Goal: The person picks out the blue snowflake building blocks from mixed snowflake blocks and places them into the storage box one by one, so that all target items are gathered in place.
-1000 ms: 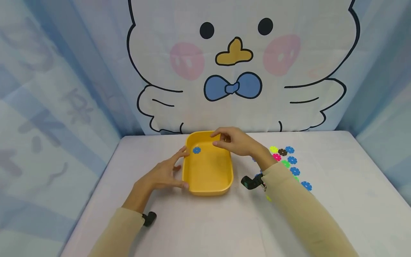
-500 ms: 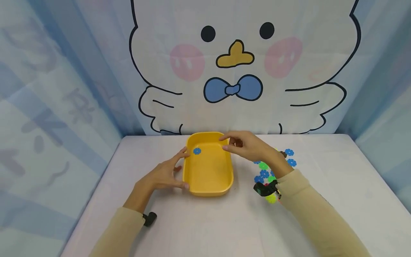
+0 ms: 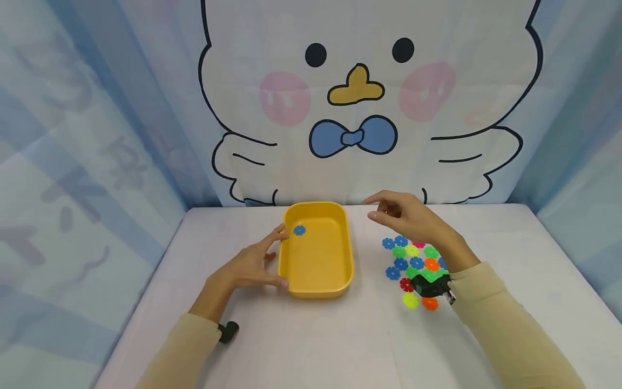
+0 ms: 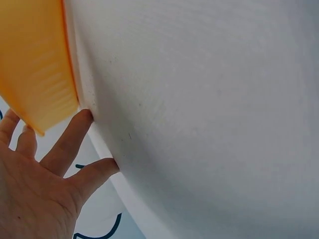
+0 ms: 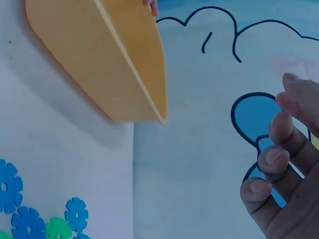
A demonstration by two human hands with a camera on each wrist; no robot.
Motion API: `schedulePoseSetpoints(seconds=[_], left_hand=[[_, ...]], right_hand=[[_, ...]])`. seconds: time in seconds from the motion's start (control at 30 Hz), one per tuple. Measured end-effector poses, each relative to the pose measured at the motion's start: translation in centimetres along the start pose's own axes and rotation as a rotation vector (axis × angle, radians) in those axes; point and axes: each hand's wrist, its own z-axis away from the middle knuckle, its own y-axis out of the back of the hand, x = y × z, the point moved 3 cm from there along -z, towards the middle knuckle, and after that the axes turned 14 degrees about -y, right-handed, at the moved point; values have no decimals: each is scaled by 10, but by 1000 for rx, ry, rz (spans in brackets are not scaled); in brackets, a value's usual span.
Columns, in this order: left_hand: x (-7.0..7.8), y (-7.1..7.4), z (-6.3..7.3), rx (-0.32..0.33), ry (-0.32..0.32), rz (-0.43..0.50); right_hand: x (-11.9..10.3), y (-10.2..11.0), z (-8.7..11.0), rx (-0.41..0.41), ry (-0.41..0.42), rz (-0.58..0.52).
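A yellow rectangular tray (image 3: 317, 259) stands on the table, and one blue flower-shaped plastic disc (image 3: 299, 230) shows against its inside near the far left. My left hand (image 3: 250, 265) rests at the tray's left side, fingers spread and touching its edge. In the left wrist view those fingers lie beside the tray's outer wall (image 4: 40, 64). My right hand (image 3: 413, 219) hovers right of the tray, beyond a group of loose discs (image 3: 416, 263). Its fingers are loosely bent, and the right wrist view shows nothing held between them.
The discs on the right are blue, green, yellow, orange and pink; my right wrist and its black camera (image 3: 430, 286) cover some. A white cloth covers the table (image 3: 311, 340). Behind hangs a curtain (image 3: 355, 178) with a cartoon bird.
My right hand has moved right, from over the tray's far right corner to past its right side, uncovering more discs. My left hand stays at the tray, and the blue disc inside has not moved.
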Motion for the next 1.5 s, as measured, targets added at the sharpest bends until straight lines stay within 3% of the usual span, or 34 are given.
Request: schedulePoseSetpoints(seconds=[0.17,0.4,0.7,0.87,1.07,1.2,1.5], left_hand=[[3,-1,2,8,41,4],[7,-5,-2,8,34,3],[11,-6,-3,30,56,0],[9,-6,-1,25,67,13],[5,-9,1,13,30,22],[5,-9,4,16,15,23],[8,-7,-1,19,29,-8]], right_hand=[[7,12,8,43,-21,36],[32,24,31,86,-51,56],[62,33,60,131,-17,42],[70,41,74,158,-22,48],[80,49,91,201,-77,83],[83,56,97,236,-63,111],[90,67,111,329,-81,142]])
